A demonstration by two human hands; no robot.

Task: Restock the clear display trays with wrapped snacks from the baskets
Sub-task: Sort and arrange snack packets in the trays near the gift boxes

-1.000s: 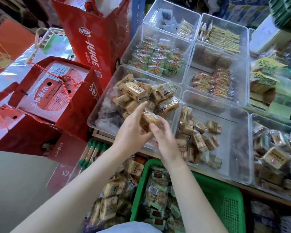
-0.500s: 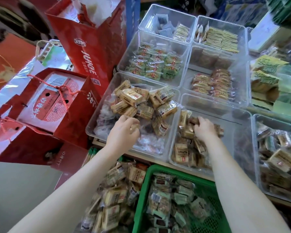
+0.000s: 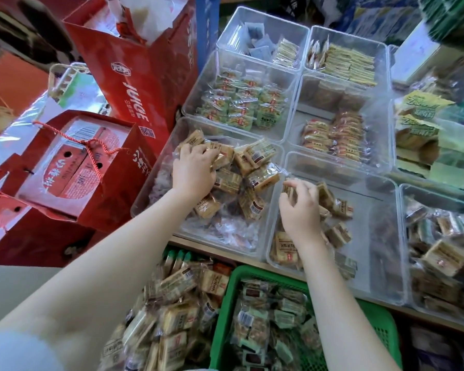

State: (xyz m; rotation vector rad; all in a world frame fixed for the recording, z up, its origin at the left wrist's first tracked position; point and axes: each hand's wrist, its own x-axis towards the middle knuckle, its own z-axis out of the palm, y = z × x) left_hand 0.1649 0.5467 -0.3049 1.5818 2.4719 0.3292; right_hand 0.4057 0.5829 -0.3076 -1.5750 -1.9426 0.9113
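Left hand (image 3: pixel 192 171): fingers curled down over the heap of tan wrapped snacks (image 3: pixel 241 170) in the near-left clear tray (image 3: pixel 156 188). The fingertips are buried among the wrappers and appear to grip one packet; which packet cannot be made out.

Right hand (image 3: pixel 300 210): thumb and fingers brought close together, pinching a small tan packet (image 3: pixel 288 190) by its upper edge, over the near-middle tray (image 3: pixel 381 210). Loose packets of the same kind lie under and just right of these fingers, roughly ten of them, all in the left half of that tray.

Trays counted: seven clear trays in view. Beyond the left fingers sits a tray of green-labelled packets (image 3: pixel 241 108), and behind it a tray (image 3: pixel 260 38) with a few pale sachets and a short stack. Beyond the right fingers is a tray of orange-wrapped packets (image 3: pixel 332 137) in two rows, and farther back a tray of yellow-wrapped bars (image 3: pixel 348 65). Well right of the right fingers, a tray (image 3: pixel 439 250) holds mixed dark and tan packets; the count is not readable.

Supply: below both wrists, a green basket (image 3: pixel 225 303) holds green-labelled packets, and just left of it lies a loose pile of tan packets (image 3: pixel 172 303). Only this one basket is visible.

Left of the left fingers stand two red gift bags (image 3: pixel 134 76), one printed JUICE.
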